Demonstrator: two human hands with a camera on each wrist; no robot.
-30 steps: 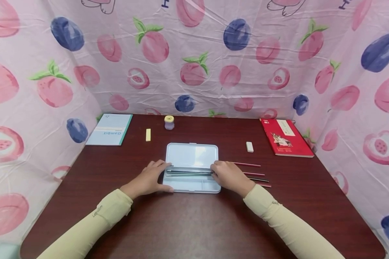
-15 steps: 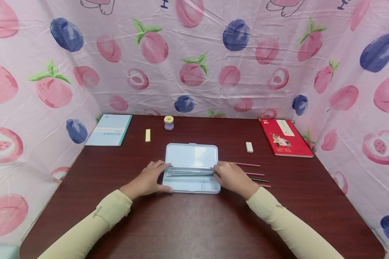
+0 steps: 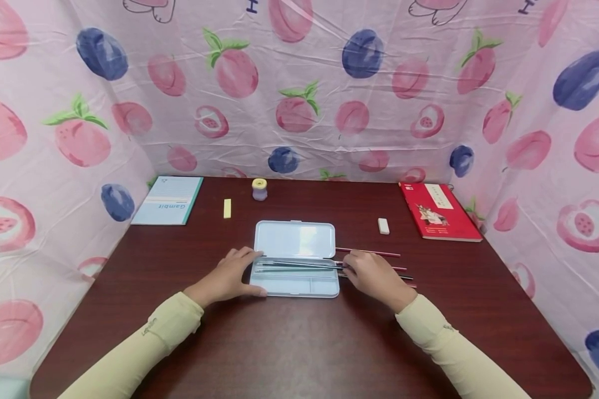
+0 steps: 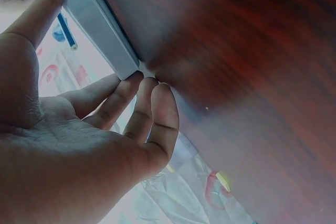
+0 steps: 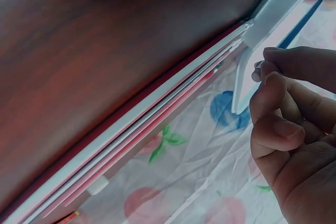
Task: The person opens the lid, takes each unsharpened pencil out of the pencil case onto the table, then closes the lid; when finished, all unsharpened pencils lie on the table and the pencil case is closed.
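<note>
A light-blue pencil case (image 3: 294, 239) lies with its lid folded back. My left hand (image 3: 228, 277) holds its left end, thumb at the front corner and fingers at the back; in the left wrist view the fingertips meet the case's edge. My right hand (image 3: 374, 277), just past the case's right end, pinches a dark blue pencil (image 5: 302, 24) by its end between thumb and index finger. That pencil reaches leftward over the case's long compartment. Beneath it lies a green pencil (image 3: 294, 270). The front compartments (image 3: 282, 285) show no pencils.
Several pencils (image 3: 386, 254), red and black, lie right of the case, partly hidden by my right hand. Behind are a white eraser (image 3: 384, 226), a red book (image 3: 441, 213), a yellow strip (image 3: 227, 208), a small yellow-topped purple container (image 3: 259, 189) and a blue notebook (image 3: 168, 200).
My right hand has moved to the right, away from the case's inside edge, and the dark pencil now sticks out past the right end. My left hand has stayed in place.
</note>
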